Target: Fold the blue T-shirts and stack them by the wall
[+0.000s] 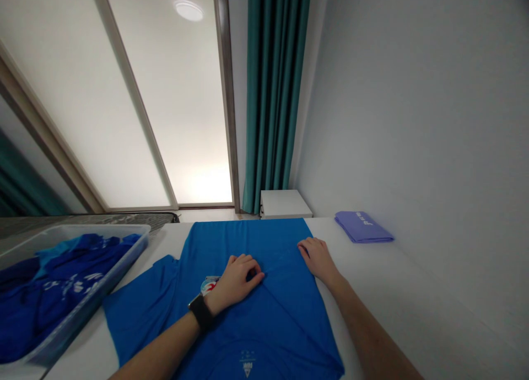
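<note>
A blue T-shirt (273,247) lies spread on the white table, its neckline with a small white print toward me. One sleeve sticks out to the left; no sleeve shows on the right side. My left hand (236,281), with a black watch on the wrist, rests on the middle of the shirt, fingers loosely bent and thumb apart. It partly covers a red and white chest print (210,284). My right hand (319,258) lies at the shirt's right edge, fingers slightly bent on the cloth, which stays flat there.
Left, a clear plastic bin (138,234) holds several blue garments (78,275). A folded purple cloth (363,227) lies on the table (376,281) by the right wall. Beyond the table are a white cabinet (285,203), a green curtain (275,93) and frosted sliding doors (182,104).
</note>
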Available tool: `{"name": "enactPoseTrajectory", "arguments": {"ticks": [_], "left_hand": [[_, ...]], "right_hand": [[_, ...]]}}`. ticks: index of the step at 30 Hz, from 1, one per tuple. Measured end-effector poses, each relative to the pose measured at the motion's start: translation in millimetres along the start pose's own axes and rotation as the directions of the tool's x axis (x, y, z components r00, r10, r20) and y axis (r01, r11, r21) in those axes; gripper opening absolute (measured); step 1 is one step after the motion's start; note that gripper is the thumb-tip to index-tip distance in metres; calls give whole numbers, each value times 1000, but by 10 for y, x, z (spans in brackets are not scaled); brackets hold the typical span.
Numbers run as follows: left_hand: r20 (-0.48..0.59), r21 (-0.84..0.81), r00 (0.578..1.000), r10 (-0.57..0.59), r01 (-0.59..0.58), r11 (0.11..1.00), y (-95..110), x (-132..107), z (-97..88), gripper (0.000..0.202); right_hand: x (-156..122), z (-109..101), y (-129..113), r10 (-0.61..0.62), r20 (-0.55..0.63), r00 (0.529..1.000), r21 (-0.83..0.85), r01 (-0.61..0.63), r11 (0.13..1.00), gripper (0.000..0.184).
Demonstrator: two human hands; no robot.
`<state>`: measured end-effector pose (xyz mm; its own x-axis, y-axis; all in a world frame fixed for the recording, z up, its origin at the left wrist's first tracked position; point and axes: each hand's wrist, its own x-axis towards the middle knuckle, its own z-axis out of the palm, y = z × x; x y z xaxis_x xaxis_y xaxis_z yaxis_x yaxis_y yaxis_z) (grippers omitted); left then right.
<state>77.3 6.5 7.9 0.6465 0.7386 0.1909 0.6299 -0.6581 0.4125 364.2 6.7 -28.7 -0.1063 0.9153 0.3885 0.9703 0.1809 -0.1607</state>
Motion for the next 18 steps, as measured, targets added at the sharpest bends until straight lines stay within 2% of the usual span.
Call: {"name": "enactPoseTrajectory", "arguments": {"ticks": [6,18], "left_hand": [[4,14,1000,15,-15,1000,-2,-24,5,16],[8,-9,1000,-2,2,1000,-3,-28,9,18]], "right_hand": [[28,-3,-177,-26,41,999,-65,28,998,17],[19,13,-174,19,48,999,-81,-15,997,13]]}}
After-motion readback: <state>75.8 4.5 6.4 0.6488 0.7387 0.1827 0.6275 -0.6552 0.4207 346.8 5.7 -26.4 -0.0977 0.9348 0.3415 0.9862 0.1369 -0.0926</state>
